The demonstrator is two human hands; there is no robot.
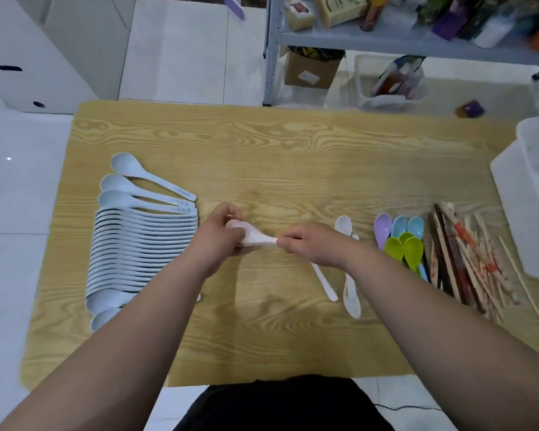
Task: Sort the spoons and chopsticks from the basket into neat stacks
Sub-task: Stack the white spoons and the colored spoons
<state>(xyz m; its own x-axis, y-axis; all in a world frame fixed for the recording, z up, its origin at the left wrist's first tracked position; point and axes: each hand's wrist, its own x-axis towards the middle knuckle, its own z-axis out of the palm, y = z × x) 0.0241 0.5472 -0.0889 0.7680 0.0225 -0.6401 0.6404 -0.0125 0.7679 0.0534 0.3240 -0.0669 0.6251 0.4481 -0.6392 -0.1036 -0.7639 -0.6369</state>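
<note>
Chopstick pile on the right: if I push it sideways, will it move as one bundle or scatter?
It probably scatters: the chopsticks lie loose and crisscrossed, not bundled. The thin, straight sticks look stiff and light, so a few may roll or skid on the smooth table.

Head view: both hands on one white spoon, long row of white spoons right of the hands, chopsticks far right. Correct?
No. The head view shows the long row of white spoons left of the hands, not right. Rest holds: left hand and right hand both grip one white spoon, chopsticks far right.
</note>
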